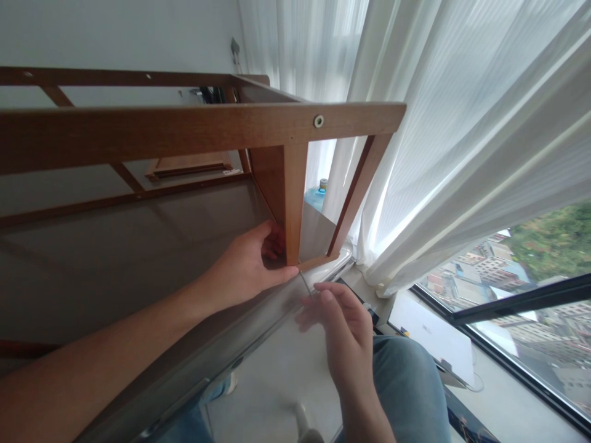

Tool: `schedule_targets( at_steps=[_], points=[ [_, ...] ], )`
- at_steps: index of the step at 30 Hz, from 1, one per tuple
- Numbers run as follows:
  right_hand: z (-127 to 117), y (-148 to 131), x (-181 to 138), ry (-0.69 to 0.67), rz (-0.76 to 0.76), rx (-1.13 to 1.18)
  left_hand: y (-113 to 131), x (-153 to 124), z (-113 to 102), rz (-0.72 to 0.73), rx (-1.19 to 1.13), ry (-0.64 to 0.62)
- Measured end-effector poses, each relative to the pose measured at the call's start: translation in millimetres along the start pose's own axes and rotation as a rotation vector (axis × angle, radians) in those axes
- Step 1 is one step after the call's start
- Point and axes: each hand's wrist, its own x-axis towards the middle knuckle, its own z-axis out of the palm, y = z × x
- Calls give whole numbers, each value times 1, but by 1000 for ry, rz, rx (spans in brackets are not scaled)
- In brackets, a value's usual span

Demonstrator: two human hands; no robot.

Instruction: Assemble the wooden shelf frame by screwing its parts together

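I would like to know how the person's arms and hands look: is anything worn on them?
Both the left hand and the right hand are bare, with no gloves or visible rings. The forearms show no sleeve, watch, bracelet or clear marking within the picture.

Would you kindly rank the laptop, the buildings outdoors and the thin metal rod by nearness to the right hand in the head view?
From the right hand, nearest first:
1. Thin metal rod: at its fingertips.
2. Laptop: off to its right.
3. Buildings: outdoors, far right.
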Motion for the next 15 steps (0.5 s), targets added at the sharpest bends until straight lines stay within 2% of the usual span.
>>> schedule_targets(
  at_steps=[10, 15],
  points=[
    [3, -3, 0, 9, -23, -35, 0, 1, 0, -23, 32, -9],
    [1, -2, 2, -10, 33, 18, 0, 1, -1, -29, 26, -12]
  ],
)
